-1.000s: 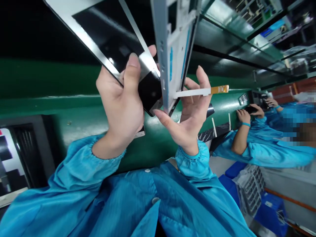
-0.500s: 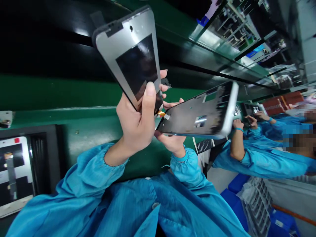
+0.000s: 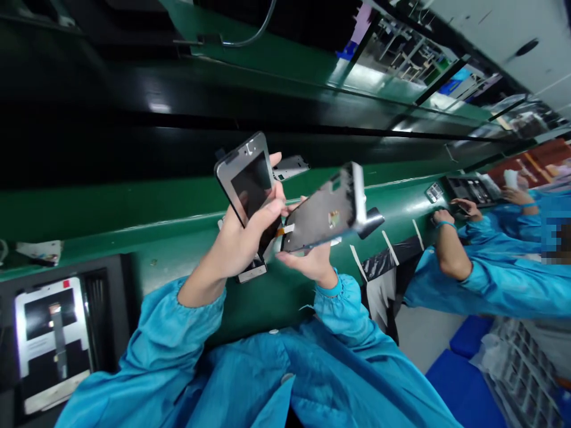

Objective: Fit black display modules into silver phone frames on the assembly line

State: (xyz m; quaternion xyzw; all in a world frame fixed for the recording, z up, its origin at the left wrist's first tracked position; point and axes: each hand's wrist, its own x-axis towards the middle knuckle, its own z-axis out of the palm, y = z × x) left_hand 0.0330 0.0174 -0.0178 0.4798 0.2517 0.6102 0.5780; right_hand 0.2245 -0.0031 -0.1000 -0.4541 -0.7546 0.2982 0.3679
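My left hand point(image 3: 232, 244) is closed around a phone screen point(image 3: 250, 178), tilted up, its silver and black back facing me and my thumb across its lower part. In my right hand point(image 3: 314, 263) is a phone frame point(image 3: 312, 220), gripped at its near end with the grey inner side showing. A short orange and white flex cable point(image 3: 288, 229) lies between the lower ends of the two parts; where it attaches is hard to make out. Below my left hand, another phone part point(image 3: 252, 271) rests on the green bench, mostly hidden.
At the left, a black tray point(image 3: 125, 285) holds a screen panel point(image 3: 33, 353) with a red tag. A silver phone part point(image 3: 292, 167) lies behind my hands. Beyond my right hand is a dark cylinder point(image 3: 372, 223). Co-workers in blue sleeves point(image 3: 499, 273) sit to the right.
Both hands and the phone parts appear smaller and farther from the camera, with the screen lower in view. The silver part behind and the one beneath my left hand now show.
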